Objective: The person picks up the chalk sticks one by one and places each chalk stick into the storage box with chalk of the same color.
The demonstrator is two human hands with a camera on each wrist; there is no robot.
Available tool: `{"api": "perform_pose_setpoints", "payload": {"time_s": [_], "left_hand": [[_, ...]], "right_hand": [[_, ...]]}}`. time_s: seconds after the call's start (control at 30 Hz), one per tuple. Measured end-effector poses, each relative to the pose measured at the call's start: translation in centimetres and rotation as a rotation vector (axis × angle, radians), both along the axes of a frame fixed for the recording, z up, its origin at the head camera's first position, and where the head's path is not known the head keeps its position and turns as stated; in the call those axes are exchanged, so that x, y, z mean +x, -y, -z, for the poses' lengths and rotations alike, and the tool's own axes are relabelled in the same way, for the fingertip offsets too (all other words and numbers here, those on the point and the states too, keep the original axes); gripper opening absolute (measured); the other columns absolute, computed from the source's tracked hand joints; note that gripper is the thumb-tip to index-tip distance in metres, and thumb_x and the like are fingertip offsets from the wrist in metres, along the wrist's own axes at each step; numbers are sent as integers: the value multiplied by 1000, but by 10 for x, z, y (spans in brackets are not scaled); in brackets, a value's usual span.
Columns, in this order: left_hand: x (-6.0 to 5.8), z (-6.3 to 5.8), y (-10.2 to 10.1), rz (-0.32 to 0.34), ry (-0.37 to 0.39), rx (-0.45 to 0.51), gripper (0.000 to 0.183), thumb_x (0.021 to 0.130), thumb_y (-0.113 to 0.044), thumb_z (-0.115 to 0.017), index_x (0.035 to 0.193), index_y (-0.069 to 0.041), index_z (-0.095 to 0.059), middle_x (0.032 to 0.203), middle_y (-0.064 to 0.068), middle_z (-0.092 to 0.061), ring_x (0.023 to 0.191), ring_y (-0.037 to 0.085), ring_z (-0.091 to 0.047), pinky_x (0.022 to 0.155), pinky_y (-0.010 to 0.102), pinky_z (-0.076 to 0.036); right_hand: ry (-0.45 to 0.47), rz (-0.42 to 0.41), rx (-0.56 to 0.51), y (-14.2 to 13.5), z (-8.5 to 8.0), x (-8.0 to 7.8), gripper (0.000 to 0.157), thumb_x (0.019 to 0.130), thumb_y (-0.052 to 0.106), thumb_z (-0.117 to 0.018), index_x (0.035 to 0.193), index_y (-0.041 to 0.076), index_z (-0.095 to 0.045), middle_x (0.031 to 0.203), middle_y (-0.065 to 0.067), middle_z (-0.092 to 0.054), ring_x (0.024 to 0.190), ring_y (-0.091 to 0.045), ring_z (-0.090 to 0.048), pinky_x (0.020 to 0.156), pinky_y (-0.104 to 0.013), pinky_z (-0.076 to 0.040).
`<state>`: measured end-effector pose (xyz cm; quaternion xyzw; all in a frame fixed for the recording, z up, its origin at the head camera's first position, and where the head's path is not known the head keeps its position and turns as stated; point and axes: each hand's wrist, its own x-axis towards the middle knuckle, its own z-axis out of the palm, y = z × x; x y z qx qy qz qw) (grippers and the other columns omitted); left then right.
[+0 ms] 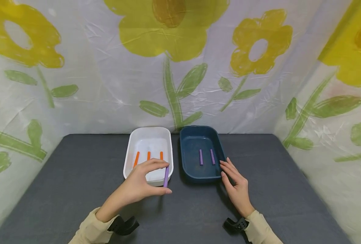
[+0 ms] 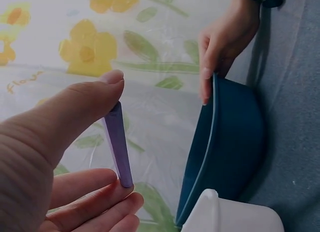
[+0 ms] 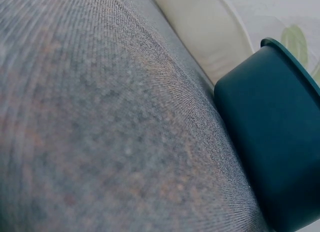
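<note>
My left hand [image 1: 142, 181] pinches a slim purple stick [image 1: 166, 176] by its ends between thumb and fingertips, upright over the right front corner of a white tray [image 1: 126, 159]. In the left wrist view the purple stick [image 2: 117, 144] spans the gap from thumb to fingers. Orange sticks [image 1: 136, 158] lie in the white tray, partly behind the hand. Beside it stands a dark blue tray [image 1: 195, 176] holding two purple sticks [image 1: 201, 157]. My right hand [image 1: 236, 186] touches that tray's right rim with extended fingers; the right wrist view shows the blue tray [image 3: 270, 132] but no hand.
Both trays stand side by side on a dark grey tabletop [image 1: 186, 217], near its back edge. A flower-printed sheet [image 1: 107, 84] hangs behind and at the sides. Dark straps [image 1: 123, 226] sit on both wrists.
</note>
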<state>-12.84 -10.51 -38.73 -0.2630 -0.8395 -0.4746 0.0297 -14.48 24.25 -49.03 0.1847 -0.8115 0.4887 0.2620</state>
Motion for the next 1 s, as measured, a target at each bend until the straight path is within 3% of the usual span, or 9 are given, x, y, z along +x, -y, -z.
{"api": "perform_pose_setpoints", "payload": {"time_s": [0.4, 0.6, 0.73, 0.87, 1.0], "left_hand": [[-20, 0, -17, 34, -97, 18, 69, 66, -31, -93, 128, -13, -68, 125, -5, -64, 117, 19, -58, 95, 43, -49], [-30, -5, -25, 36, -134, 20, 68, 67, -28, -93, 127, -10, -67, 124, -1, -64, 115, 18, -60, 96, 47, -48], [-38, -12, -32, 41, -130, 1, 68, 69, -30, -92, 128, -8, -66, 125, 1, -64, 116, 20, -59, 97, 48, -48], [-46, -19, -40, 2, -108, -64, 71, 70, -36, -91, 130, -9, -65, 126, 0, -62, 117, 24, -58, 98, 51, -46], [-56, -21, -50, -8, -49, -104, 74, 71, -36, -90, 134, -9, -63, 129, 3, -60, 120, 29, -55, 100, 52, -44]], "right_hand": [[-9, -1, 14, -2, 0, 0, 35, 93, -5, -63, 128, -4, -64, 135, -20, -59, 140, -33, -40, 114, -23, -30], [-1, 5, 13, -2, 0, -1, 35, 93, -5, -64, 128, -4, -65, 135, -19, -59, 140, -32, -41, 114, -23, -29], [-3, 4, 10, -2, 0, -1, 34, 93, -4, -64, 128, -4, -65, 135, -19, -59, 140, -33, -41, 114, -23, -29], [-6, -3, 5, -2, 1, -2, 34, 94, -3, -63, 128, -3, -64, 135, -19, -59, 139, -36, -40, 114, -23, -30], [-11, -4, 5, -2, 1, -3, 34, 95, -3, -62, 128, -3, -64, 135, -19, -59, 139, -37, -41, 114, -24, -30]]}}
